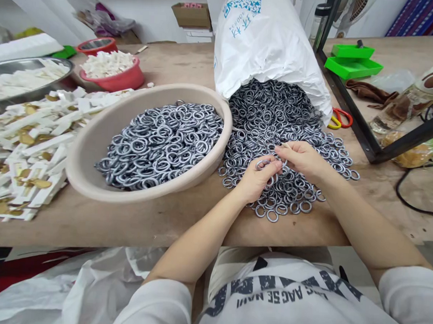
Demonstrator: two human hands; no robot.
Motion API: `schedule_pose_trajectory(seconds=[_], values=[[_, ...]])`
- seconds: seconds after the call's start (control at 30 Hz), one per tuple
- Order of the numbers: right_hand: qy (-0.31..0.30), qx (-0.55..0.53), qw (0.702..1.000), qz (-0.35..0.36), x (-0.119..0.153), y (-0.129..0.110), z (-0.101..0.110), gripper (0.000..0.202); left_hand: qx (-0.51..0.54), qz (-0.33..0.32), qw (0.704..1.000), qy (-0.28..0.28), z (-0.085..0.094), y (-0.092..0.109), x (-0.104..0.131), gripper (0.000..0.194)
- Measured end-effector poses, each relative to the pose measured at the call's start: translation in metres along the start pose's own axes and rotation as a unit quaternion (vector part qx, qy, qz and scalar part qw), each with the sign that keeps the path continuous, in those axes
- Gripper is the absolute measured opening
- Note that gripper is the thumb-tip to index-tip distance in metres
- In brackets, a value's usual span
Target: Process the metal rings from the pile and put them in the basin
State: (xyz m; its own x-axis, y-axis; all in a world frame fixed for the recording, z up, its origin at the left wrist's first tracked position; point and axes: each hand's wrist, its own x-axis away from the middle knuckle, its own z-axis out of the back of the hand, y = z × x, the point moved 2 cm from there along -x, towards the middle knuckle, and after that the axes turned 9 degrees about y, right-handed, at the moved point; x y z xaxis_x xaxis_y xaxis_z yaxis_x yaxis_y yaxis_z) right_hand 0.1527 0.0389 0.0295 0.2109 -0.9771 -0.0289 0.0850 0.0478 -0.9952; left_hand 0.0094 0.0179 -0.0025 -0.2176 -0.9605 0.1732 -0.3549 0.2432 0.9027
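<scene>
My left hand (pixel 258 181) is closed, with a grey ring (pixel 262 164) held in its fingers. Close against it, my right hand (pixel 302 159) pinches at another ring (pixel 283 162); the fingertips partly hide it. Both hands are just above a heap of grey rings (pixel 287 197) that spills from a white sack (pixel 266 48) lying on its side. To the left of my hands, a beige basin (pixel 88 174) holds many similar rings.
White strips with gold-coloured pieces (pixel 36 143) are piled at the left. Behind them are a steel bowl (pixel 66 79) and a red bowl (pixel 122 82) of white parts. A black metal frame (pixel 353 106), red-and-yellow-handled scissors (pixel 344 118), green trays (pixel 354 67) and a bottle (pixel 404 101) are at the right.
</scene>
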Motion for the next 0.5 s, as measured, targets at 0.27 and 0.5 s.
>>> schedule_pose_trajectory(seconds=[0.27, 0.5], values=[[0.043, 0.048, 0.994, 0.091, 0.006, 0.006, -0.011, 0.044, 0.085, 0.091, 0.992, 0.019, -0.005, 0.009, 0.005, 0.023], [0.097, 0.244, 0.945, 0.195, 0.015, -0.004, -0.003, 0.044, 0.116, 0.126, 0.985, -0.037, -0.001, 0.009, 0.006, 0.023]])
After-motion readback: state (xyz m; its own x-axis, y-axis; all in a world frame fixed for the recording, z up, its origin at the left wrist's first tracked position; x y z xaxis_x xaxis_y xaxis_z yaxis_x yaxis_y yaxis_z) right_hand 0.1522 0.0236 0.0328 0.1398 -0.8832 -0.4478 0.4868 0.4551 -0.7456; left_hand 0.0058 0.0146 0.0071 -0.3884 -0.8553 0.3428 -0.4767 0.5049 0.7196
